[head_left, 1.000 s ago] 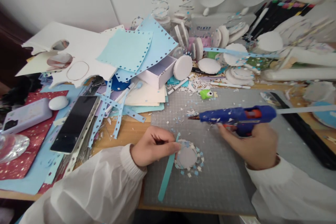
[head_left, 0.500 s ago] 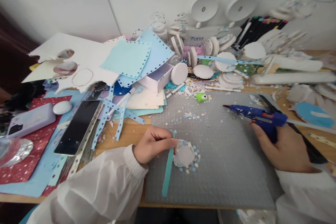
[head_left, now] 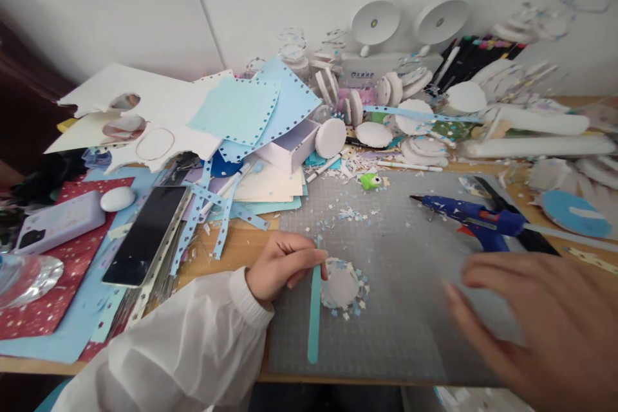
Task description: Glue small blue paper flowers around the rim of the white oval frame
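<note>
Pinched in my left hand [head_left: 290, 267] is a teal paper strip [head_left: 314, 322], which hangs down over the grey cutting mat [head_left: 400, 335]. Right beside those fingertips is a white disc [head_left: 342, 286], ringed with small blue and white stars. My right hand [head_left: 535, 315] is blurred, its thumb and fingers apart with nothing between them. Just beyond it, the blue glue gun [head_left: 473, 215] lies on its side at the mat's right, its nozzle pointing left.
A green frog-like figure [head_left: 370, 181] and paper scraps dot the mat's back. Behind are white discs, a lilac box [head_left: 290, 148] and patterned paper sheets [head_left: 236, 106]. At left lie a black-screened phone [head_left: 147, 235] and a purple-cased phone [head_left: 60, 222].
My right hand has let go of the glue gun and moved down and nearer. The strip in my left hand has swung slightly to the right at its lower end.
</note>
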`<state>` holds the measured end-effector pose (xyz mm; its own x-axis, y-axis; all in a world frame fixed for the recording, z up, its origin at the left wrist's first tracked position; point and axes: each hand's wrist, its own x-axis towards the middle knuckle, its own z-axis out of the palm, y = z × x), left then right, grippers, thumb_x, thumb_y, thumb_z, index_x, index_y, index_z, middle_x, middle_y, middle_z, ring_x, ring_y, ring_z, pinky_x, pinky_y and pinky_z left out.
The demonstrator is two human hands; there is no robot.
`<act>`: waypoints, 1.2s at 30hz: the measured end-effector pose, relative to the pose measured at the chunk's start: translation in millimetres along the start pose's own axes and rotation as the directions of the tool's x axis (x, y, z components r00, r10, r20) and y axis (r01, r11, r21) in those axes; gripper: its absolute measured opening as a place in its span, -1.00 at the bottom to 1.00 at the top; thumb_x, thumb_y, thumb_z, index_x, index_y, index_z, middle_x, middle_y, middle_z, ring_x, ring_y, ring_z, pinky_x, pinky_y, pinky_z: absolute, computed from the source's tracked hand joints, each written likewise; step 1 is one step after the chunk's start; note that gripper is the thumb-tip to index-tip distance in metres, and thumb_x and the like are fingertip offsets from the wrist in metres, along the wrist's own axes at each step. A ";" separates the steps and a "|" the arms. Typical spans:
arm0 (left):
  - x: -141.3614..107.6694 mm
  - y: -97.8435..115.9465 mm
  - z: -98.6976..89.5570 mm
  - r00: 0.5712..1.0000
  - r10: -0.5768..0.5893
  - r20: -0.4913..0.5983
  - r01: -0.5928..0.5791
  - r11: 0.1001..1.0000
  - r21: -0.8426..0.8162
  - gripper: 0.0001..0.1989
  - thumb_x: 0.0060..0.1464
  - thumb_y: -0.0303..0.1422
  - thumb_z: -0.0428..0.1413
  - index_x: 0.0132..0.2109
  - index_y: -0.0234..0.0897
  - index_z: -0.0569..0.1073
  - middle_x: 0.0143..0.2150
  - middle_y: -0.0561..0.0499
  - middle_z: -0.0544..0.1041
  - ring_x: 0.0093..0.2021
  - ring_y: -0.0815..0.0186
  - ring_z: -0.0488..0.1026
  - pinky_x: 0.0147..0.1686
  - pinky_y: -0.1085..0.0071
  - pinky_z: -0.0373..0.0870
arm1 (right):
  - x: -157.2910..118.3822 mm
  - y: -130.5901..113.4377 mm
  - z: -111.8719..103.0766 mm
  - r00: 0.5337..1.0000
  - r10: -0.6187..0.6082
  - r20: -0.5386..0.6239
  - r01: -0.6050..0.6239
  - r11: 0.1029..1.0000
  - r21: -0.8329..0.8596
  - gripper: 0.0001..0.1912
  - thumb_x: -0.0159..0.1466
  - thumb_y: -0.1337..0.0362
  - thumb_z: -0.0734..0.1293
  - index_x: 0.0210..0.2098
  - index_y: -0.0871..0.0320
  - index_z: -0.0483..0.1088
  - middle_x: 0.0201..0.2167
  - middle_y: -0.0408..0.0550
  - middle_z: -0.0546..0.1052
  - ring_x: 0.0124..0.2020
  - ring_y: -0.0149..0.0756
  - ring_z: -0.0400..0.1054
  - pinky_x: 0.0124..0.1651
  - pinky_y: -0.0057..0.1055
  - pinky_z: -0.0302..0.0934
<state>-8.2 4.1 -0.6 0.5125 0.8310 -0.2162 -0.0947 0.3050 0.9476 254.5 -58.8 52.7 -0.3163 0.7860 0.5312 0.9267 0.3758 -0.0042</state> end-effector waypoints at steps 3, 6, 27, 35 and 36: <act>0.6 0.6 1.8 0.999 0.010 -0.040 -0.011 1.000 -0.019 -0.64 0.02 -0.21 0.13 -0.58 -0.41 0.51 -0.85 0.19 0.08 -0.79 0.55 -0.03 -0.67 0.49 -0.04 | 22.4 -40.3 12.5 0.934 -0.355 -0.038 0.357 0.924 0.137 -0.88 0.14 0.29 0.32 -0.32 0.12 0.29 -0.42 -0.04 0.52 -0.37 -0.18 0.35 -0.19 -0.17 0.15; 0.9 1.1 3.4 0.996 0.020 -0.086 -0.022 0.999 -0.028 -0.63 0.01 -0.21 0.12 -0.61 -0.39 0.46 -0.85 0.19 0.07 -0.78 0.54 -0.05 -0.68 0.49 -0.07 | 40.6 -66.5 33.0 0.883 -0.464 -0.073 0.468 0.853 0.231 -0.95 0.17 0.35 0.26 -0.33 0.16 0.32 -0.42 -0.08 0.50 -0.35 -0.23 0.33 -0.17 -0.20 0.13; 0.2 -1.6 -0.5 0.916 0.378 0.136 -0.400 0.828 0.393 -0.54 -0.21 -0.20 0.28 -0.17 -0.36 0.41 -0.34 -0.03 0.38 -0.36 0.32 0.30 -0.36 0.42 0.23 | 49.4 -19.8 60.3 0.936 -0.149 -0.319 0.274 0.878 0.392 -0.72 0.07 0.51 0.26 -0.57 0.08 0.09 -0.64 -0.23 0.34 -0.54 -0.38 0.21 -0.37 -0.34 0.18; 6.6 -1.7 1.0 0.875 0.310 0.371 -0.480 0.654 0.585 -0.44 -0.18 -0.24 0.29 -0.03 -0.30 0.31 -0.11 -0.12 0.42 -0.11 0.16 0.35 -0.07 0.25 0.27 | 33.2 -33.5 77.4 0.908 0.394 -0.143 -0.002 0.343 0.939 -0.82 0.19 0.47 0.21 -0.35 0.08 0.12 -0.62 -0.23 0.23 -0.61 -0.39 0.13 -0.53 -0.36 0.06; 7.3 -1.0 1.0 0.868 0.320 0.379 -0.492 0.653 0.576 -0.46 -0.16 -0.24 0.28 -0.04 -0.30 0.32 -0.11 -0.13 0.43 -0.10 0.16 0.35 -0.05 0.24 0.27 | 31.5 -36.8 76.0 0.910 0.405 -0.084 -0.024 0.255 0.967 -0.83 0.21 0.47 0.20 -0.33 0.08 0.12 -0.60 -0.22 0.23 -0.59 -0.38 0.14 -0.51 -0.35 0.06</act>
<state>-3.5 9.4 -2.9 0.7386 0.6425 0.2043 0.1772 -0.4774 0.8607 195.0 -10.6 5.2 0.1044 0.8264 0.5534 0.0473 0.5517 -0.8327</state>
